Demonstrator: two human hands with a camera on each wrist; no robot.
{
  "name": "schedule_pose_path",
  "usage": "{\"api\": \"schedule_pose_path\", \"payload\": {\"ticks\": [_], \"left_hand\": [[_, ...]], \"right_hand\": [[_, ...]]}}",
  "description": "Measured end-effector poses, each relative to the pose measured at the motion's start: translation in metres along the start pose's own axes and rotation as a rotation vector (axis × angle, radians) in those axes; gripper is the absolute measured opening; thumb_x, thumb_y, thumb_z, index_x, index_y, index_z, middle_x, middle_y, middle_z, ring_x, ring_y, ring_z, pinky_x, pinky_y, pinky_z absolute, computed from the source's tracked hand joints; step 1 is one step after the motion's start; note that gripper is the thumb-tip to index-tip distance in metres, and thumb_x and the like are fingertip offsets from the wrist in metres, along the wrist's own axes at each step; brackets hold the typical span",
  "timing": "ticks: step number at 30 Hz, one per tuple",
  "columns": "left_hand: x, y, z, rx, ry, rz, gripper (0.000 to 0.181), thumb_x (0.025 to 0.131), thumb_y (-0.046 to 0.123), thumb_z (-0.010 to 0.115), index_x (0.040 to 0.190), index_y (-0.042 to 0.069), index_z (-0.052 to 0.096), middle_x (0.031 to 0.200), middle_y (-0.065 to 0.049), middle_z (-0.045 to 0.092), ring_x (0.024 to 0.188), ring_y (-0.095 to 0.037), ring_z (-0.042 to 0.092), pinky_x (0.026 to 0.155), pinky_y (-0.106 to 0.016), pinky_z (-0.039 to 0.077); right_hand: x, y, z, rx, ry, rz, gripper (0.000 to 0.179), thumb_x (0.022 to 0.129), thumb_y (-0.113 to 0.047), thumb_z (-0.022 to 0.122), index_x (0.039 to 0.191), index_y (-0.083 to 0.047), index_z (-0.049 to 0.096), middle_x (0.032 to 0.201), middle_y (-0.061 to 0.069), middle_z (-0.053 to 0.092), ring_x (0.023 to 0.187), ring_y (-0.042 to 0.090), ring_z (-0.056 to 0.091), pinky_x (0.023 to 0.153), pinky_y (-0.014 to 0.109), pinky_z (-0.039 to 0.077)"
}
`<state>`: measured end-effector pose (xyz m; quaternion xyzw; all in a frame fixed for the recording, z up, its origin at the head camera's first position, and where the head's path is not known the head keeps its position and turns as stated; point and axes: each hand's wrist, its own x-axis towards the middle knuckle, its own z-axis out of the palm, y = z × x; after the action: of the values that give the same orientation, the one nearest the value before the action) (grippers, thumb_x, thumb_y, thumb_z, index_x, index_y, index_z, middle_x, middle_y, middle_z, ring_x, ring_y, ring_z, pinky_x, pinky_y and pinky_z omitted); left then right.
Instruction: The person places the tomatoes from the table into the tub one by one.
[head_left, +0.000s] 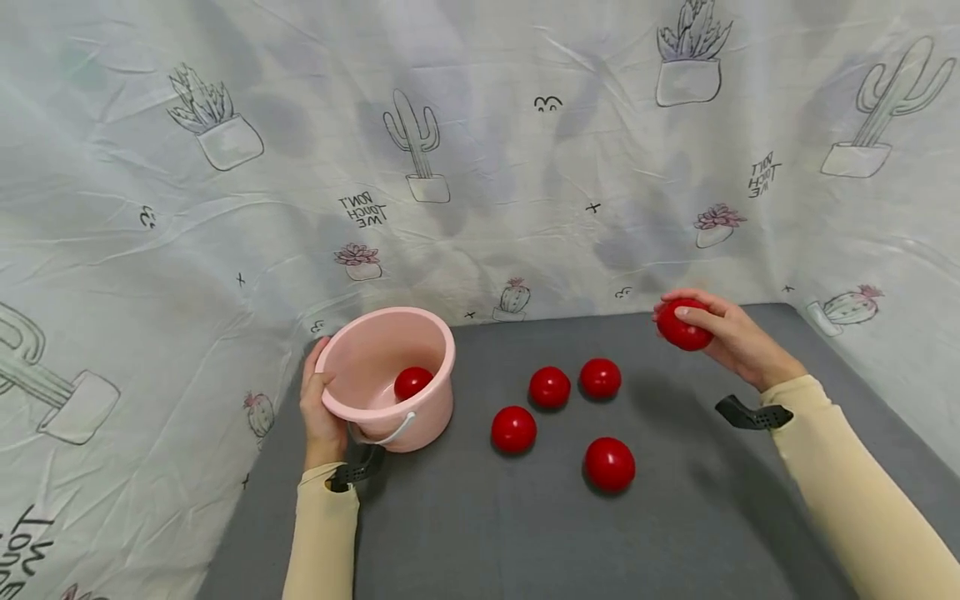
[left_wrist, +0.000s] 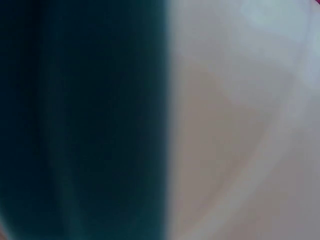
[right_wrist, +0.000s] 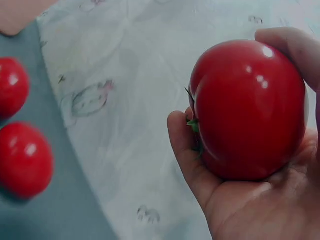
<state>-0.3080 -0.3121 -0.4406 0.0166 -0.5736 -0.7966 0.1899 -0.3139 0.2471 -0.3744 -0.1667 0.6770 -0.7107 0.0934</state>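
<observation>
My right hand (head_left: 738, 340) holds a glossy red tomato (head_left: 682, 325) above the far right of the table, thumb across it. In the right wrist view a green stem shows on that tomato (right_wrist: 250, 110), with fingers curled round it. At the left, my left hand (head_left: 318, 412) grips the rim of a pink bucket (head_left: 431, 417), thumb over the edge and fingers along the outside. One red tomato (head_left: 412, 382) lies inside the bucket. The left wrist view is blurred, with a dark shape and a pale curved surface filling it.
Several red tomatoes lie mid-table: one at the front (head_left: 609, 465), one left (head_left: 513, 430), and a pair behind, a tomato (head_left: 550, 387) beside another tomato (head_left: 600, 378). The grey table (head_left: 480, 533) ends against a white curtain (head_left: 525, 208) printed with cacti.
</observation>
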Motion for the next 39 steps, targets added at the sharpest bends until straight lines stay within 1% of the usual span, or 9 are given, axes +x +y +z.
{"api": "schedule_pose_path", "payload": {"ticks": [4,9,13,17,22,25,31,33,39], "left_hand": [[-0.001,-0.001,-0.004,0.012,0.009,-0.002,0.060,0.091,0.015,0.036,0.149,0.026,0.049,0.153,0.001,0.045,0.136,-0.019,0.044,0.110,-0.037,0.034],[-0.002,0.000,-0.007,0.009,0.024,0.009,0.060,0.090,0.015,0.036,0.148,0.025,0.050,0.153,0.000,0.046,0.135,-0.019,0.044,0.111,-0.039,0.033],[-0.003,-0.001,-0.005,0.002,0.014,0.007,0.061,0.090,0.014,0.036,0.148,0.025,0.049,0.153,0.000,0.046,0.135,-0.019,0.044,0.112,-0.040,0.032],[-0.003,-0.002,-0.004,-0.005,0.007,0.008,0.061,0.089,0.013,0.036,0.148,0.024,0.050,0.153,-0.001,0.046,0.135,-0.019,0.045,0.112,-0.039,0.033],[-0.002,-0.002,-0.002,-0.004,0.008,0.004,0.061,0.089,0.013,0.035,0.148,0.023,0.049,0.153,-0.002,0.047,0.135,-0.018,0.045,0.111,-0.036,0.034],[-0.001,-0.002,-0.002,-0.003,0.006,0.007,0.062,0.089,0.013,0.035,0.148,0.022,0.049,0.153,-0.002,0.047,0.135,-0.018,0.045,0.111,-0.035,0.034],[0.000,-0.002,-0.001,0.011,0.003,0.024,0.061,0.089,0.013,0.035,0.147,0.023,0.050,0.152,-0.001,0.049,0.136,-0.018,0.046,0.115,-0.040,0.032],[0.000,-0.002,-0.001,0.011,0.004,0.028,0.061,0.089,0.013,0.036,0.147,0.023,0.051,0.151,-0.001,0.049,0.135,-0.018,0.046,0.116,-0.042,0.031],[0.001,0.000,-0.001,0.019,0.012,0.027,0.061,0.089,0.013,0.036,0.146,0.023,0.051,0.150,-0.001,0.050,0.135,-0.018,0.046,0.115,-0.041,0.032]], "right_hand": [[0.033,-0.017,0.013,-0.024,-0.049,-0.005,0.031,0.105,-0.014,0.047,0.134,-0.014,0.058,0.129,0.001,0.061,0.112,0.016,0.065,0.089,0.027,0.057],[0.070,-0.033,0.037,-0.109,-0.063,0.041,0.033,0.103,-0.021,0.055,0.135,-0.012,0.056,0.130,0.001,0.059,0.118,0.018,0.058,0.088,0.028,0.058],[0.093,-0.042,0.052,-0.116,-0.086,0.050,0.034,0.102,-0.020,0.056,0.135,-0.010,0.056,0.131,0.001,0.057,0.120,0.021,0.056,0.088,0.029,0.058],[0.114,-0.051,0.065,-0.123,-0.115,0.047,0.032,0.101,-0.019,0.056,0.132,-0.013,0.058,0.133,0.003,0.055,0.122,0.023,0.054,0.087,0.029,0.058],[0.137,-0.065,0.083,-0.133,-0.150,0.063,0.035,0.101,-0.021,0.057,0.134,-0.010,0.056,0.134,0.006,0.054,0.124,0.026,0.054,0.088,0.030,0.058],[0.149,-0.073,0.095,-0.135,-0.189,0.064,0.036,0.101,-0.020,0.056,0.135,-0.007,0.056,0.134,0.007,0.055,0.124,0.026,0.055,0.089,0.031,0.057],[0.170,-0.090,0.120,-0.164,-0.317,0.084,0.033,0.099,-0.019,0.056,0.131,-0.009,0.059,0.132,0.008,0.057,0.123,0.029,0.055,0.090,0.034,0.057],[0.177,-0.096,0.130,-0.168,-0.344,0.087,0.032,0.098,-0.019,0.057,0.129,-0.011,0.060,0.131,0.007,0.058,0.123,0.028,0.055,0.090,0.034,0.057],[0.198,-0.110,0.162,-0.111,-0.402,0.034,0.030,0.098,-0.018,0.056,0.126,-0.012,0.061,0.130,0.009,0.058,0.123,0.030,0.054,0.091,0.036,0.057]]}}
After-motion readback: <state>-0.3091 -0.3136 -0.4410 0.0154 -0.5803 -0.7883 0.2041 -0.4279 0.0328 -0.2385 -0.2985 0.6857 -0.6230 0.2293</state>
